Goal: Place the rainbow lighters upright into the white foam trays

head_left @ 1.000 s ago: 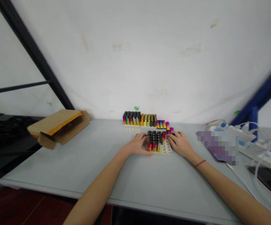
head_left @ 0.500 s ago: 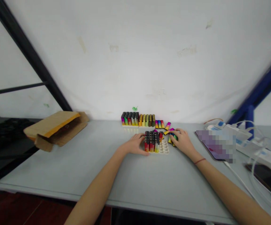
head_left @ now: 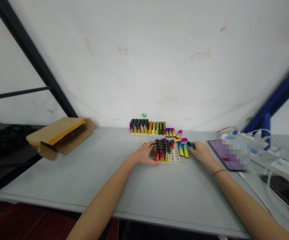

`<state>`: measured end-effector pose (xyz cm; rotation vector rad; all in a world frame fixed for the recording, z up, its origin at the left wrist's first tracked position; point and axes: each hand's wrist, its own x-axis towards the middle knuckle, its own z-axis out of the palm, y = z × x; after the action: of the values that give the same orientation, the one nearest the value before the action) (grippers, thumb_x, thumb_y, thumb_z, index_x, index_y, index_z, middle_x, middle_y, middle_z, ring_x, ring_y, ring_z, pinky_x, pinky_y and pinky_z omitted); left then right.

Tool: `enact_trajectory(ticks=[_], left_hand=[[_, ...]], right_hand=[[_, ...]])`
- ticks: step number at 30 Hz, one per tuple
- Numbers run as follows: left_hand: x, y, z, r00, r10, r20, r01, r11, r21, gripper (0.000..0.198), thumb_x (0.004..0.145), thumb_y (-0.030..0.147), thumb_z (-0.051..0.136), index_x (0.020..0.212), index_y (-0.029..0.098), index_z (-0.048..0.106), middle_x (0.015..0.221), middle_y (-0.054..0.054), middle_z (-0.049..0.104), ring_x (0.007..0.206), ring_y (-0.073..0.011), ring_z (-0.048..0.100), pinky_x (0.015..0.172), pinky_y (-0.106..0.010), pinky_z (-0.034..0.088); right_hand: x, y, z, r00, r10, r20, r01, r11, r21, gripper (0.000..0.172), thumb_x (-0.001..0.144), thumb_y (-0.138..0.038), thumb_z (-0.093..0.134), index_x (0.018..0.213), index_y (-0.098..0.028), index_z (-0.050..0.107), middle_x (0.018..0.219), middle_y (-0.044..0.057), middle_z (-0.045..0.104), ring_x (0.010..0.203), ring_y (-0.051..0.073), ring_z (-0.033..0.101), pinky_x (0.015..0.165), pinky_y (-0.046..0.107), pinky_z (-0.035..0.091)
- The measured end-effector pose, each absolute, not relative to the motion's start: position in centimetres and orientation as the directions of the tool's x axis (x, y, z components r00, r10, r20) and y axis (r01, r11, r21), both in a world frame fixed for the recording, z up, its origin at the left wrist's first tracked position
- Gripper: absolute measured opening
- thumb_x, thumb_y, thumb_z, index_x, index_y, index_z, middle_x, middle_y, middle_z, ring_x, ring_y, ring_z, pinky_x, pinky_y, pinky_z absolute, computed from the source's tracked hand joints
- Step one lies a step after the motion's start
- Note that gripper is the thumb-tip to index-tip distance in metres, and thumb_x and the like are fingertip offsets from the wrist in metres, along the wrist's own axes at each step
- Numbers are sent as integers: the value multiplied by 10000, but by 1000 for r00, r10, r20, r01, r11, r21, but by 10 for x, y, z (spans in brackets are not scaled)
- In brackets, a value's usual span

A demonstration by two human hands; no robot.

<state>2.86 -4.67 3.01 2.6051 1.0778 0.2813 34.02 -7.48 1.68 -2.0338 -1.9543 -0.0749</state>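
Head view: left hand (head_left: 142,154) cupped about the left end of a white tray (head_left: 175,157), thumb and fingers wide apart. Right hand (head_left: 202,152) well apart from left, fingertips closed on a dark blue lighter (head_left: 191,145). In the tray, right beside left hand, upright black-topped lighters (head_left: 162,151), with bare sockets on the side toward right hand. Between tray and right hand, two yellow-ended lighters (head_left: 186,151) lying side by side; just beyond, a purple-and-yellow lighter (head_left: 181,140) lying crosswise. Farther beyond both hands, a black-topped block (head_left: 138,128) and a yellow-topped block (head_left: 157,128) of upright lighters, touching or nearly so. Well left of left hand, an open cardboard box (head_left: 59,132); right of right hand, a phone (head_left: 219,150), screen partly blurred, then a white power strip (head_left: 286,167). Under both hands, a grey table (head_left: 159,193).
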Motion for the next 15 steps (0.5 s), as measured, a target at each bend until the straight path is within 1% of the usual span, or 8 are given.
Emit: enact_trajectory(ticks=[2, 3, 6, 8, 10, 12, 14, 15], left_hand=[[28, -46, 29, 698, 713, 63, 654, -671, 350, 935, 613, 681, 684, 1337, 143, 438, 1415, -150, 367, 1309, -366, 320, 1121, -447, 215], [28, -46, 29, 699, 712, 60, 655, -672, 347, 938, 616, 678, 684, 1338, 133, 436, 1417, -156, 362, 1310, -368, 316, 1123, -445, 212], [28, -46, 29, 699, 714, 45, 661, -668, 342, 940, 623, 677, 678, 1335, 114, 435, 1425, -169, 346, 1315, -374, 304, 1120, -448, 217], [28, -46, 30, 696, 717, 42, 664, -664, 342, 935, 624, 683, 672, 1330, 117, 436, 1424, -169, 346, 1315, -374, 301, 1116, -456, 220], [29, -46, 30, 693, 719, 47, 664, -662, 347, 927, 619, 678, 679, 1325, 128, 437, 1421, -162, 352, 1314, -370, 306, 1115, -454, 221], [29, -46, 30, 693, 719, 54, 660, -662, 354, 919, 616, 661, 692, 1324, 136, 434, 1420, -157, 355, 1314, -365, 309, 1116, -446, 218], [29, -47, 30, 692, 720, 59, 657, -661, 362, 917, 610, 650, 703, 1322, 138, 436, 1418, -156, 357, 1313, -367, 310, 1117, -443, 214], [29, -47, 30, 693, 719, 62, 654, -662, 365, 912, 609, 646, 705, 1320, 140, 437, 1416, -154, 359, 1312, -367, 312, 1117, -442, 214]], right_hand=[[337, -77, 19, 70, 959, 274, 971, -3, -239, 268, 849, -223, 418, 914, -118, 656, 849, 170, 688, 785, 263, 638, 654, 311, 411], [336, -78, 20, 94, 951, 296, 958, -6, -285, 297, 867, -243, 389, 969, -113, 636, 831, 163, 683, 760, 260, 634, 641, 313, 408], [330, -82, 25, 156, 918, 365, 881, 38, -472, 386, 906, -322, 328, 1167, -133, 539, 818, 119, 678, 725, 251, 618, 630, 314, 410], [326, -84, 28, 159, 898, 410, 808, 120, -577, 406, 912, -394, 330, 1183, -165, 528, 862, 101, 677, 774, 244, 608, 665, 314, 419], [324, -86, 31, 164, 895, 415, 732, 171, -659, 428, 906, -489, 340, 1050, -172, 589, 846, 82, 669, 784, 227, 589, 683, 303, 419], [321, -88, 33, 198, 911, 362, 661, 149, -735, 506, 882, -587, 339, 822, -163, 609, 708, 53, 630, 696, 195, 556, 640, 282, 404], [320, -89, 33, 237, 929, 283, 582, 97, -807, 573, 863, -644, 319, 610, -175, 531, 536, 15, 524, 566, 156, 489, 566, 266, 371], [320, -89, 33, 246, 939, 242, 534, 77, -842, 593, 862, -653, 299, 543, -187, 478, 474, 0, 464, 509, 139, 450, 530, 262, 351]])
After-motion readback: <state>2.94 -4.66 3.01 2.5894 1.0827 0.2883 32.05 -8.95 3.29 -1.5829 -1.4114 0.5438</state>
